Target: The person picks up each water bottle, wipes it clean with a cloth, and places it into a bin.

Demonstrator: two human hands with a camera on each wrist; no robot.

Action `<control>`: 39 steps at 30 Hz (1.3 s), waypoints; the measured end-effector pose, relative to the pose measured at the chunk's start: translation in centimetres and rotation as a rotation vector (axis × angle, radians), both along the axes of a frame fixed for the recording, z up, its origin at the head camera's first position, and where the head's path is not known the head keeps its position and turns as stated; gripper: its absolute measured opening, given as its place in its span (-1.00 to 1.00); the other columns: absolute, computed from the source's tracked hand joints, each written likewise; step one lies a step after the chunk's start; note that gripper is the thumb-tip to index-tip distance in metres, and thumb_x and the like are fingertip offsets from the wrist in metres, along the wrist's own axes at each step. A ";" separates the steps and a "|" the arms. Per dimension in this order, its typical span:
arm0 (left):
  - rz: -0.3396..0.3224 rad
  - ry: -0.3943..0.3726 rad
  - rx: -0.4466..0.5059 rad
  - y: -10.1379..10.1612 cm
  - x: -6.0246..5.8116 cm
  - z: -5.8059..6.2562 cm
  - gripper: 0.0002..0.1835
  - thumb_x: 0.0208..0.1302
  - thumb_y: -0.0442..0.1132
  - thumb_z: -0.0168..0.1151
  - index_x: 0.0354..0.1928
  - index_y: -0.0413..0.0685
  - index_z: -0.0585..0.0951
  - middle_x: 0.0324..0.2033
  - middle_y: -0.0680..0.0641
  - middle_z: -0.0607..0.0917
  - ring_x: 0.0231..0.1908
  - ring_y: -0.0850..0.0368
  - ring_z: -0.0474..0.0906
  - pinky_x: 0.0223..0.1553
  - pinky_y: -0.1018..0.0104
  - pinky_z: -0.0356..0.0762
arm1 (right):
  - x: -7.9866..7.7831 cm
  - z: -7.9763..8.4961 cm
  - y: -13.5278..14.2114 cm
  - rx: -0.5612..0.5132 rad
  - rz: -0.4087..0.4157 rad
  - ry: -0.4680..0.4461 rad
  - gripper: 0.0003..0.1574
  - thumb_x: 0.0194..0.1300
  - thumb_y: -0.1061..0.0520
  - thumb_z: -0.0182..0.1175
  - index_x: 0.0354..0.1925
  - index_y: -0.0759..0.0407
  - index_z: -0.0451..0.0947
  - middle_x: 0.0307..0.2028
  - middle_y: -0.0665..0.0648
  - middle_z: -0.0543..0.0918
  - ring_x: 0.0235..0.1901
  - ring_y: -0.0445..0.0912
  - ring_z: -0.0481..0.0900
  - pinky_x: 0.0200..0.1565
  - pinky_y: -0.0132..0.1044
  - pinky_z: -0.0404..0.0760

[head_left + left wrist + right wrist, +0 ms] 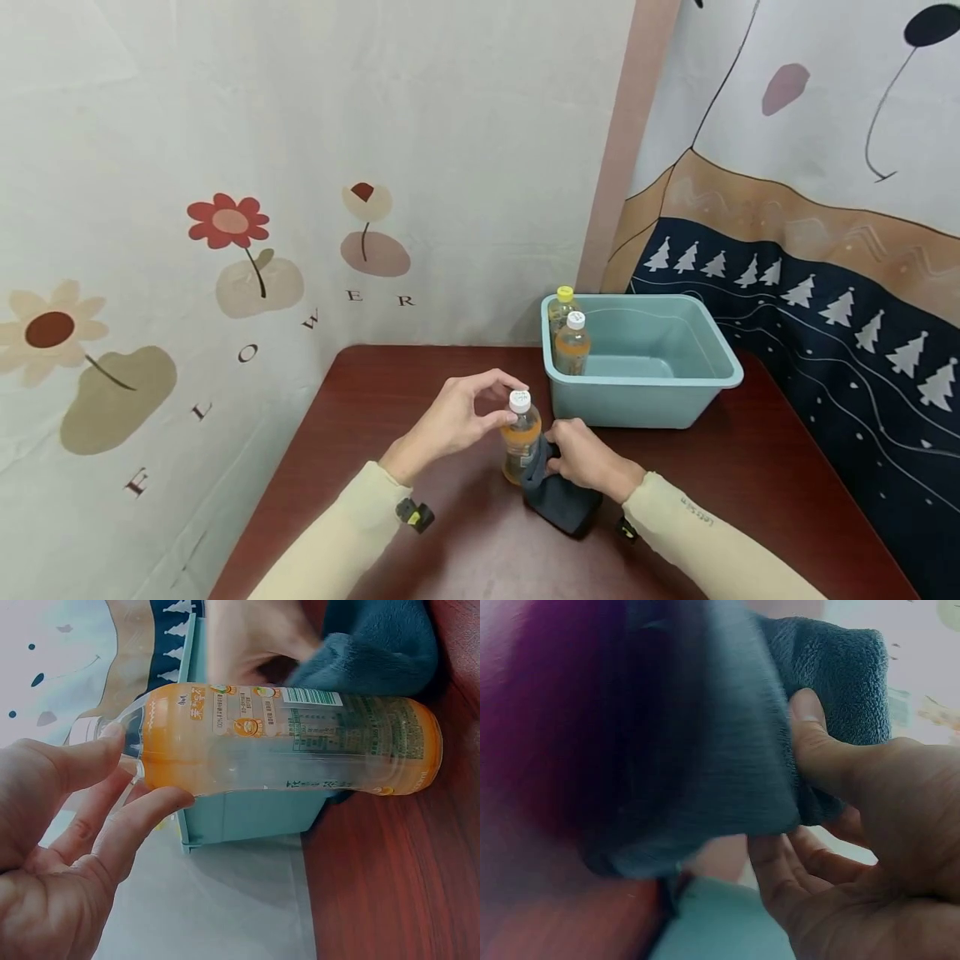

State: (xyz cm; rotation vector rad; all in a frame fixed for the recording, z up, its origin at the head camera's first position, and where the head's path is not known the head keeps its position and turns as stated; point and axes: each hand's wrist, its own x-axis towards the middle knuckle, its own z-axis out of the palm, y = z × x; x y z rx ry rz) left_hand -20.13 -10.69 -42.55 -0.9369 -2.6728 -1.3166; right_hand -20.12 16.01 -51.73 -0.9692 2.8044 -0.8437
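Note:
A clear plastic bottle [521, 446] with a white cap and an orange label stands on the table in the head view. My left hand [463, 415] pinches it at the neck, thumb and fingers just below the cap. In the left wrist view the bottle [300, 742] shows its printed label and barcode. My right hand [588, 458] grips a dark grey-blue cloth [561, 500] close against the bottle's right side. Seen from the right wrist, the thumb presses on the folded towelling cloth [836, 682], with fingers beneath it.
A light blue plastic tub [637, 404] stands at the back right of the dark red table [390, 375]. Inside its left end are a yellow-capped bottle [562, 307] and a white-capped bottle [573, 346]. Printed curtains [465, 150] hang behind the table.

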 end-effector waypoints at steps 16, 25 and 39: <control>-0.003 -0.003 -0.002 -0.2 0.1 -0.3 -0.53 0.49 -0.23 0.66 0.34 0.28 0.79 0.04 0.17 0.90 0.11 0.10 0.90 0.17 0.16 0.82 | 0.4 0.9 0.3 -0.088 -0.032 -0.017 -0.67 0.37 0.45 0.52 -0.18 0.02 0.94 -0.28 -0.04 0.83 -0.26 -0.33 0.65 -0.30 -0.41 0.56; 0.007 0.004 0.009 -0.2 0.1 -0.3 -0.53 0.47 -0.22 0.68 0.33 0.32 0.82 0.02 0.16 0.91 0.12 0.06 0.90 0.23 -0.07 0.87 | 1.2 5.5 0.7 -0.150 -0.099 0.052 -0.79 0.39 0.29 0.65 -0.06 0.05 0.97 -0.26 -0.06 0.77 -0.28 -0.32 0.67 -0.26 -0.42 0.66; -0.010 0.025 0.010 -0.3 0.1 0.2 -0.49 0.49 -0.31 0.65 0.34 0.37 0.82 0.00 0.14 0.94 0.14 0.13 0.90 0.26 -0.05 0.87 | 1.4 8.5 0.3 -0.303 -0.116 0.094 -0.75 0.40 0.14 0.71 0.02 0.10 0.98 -0.16 -0.08 0.79 -0.20 -0.26 0.70 -0.18 -0.35 0.72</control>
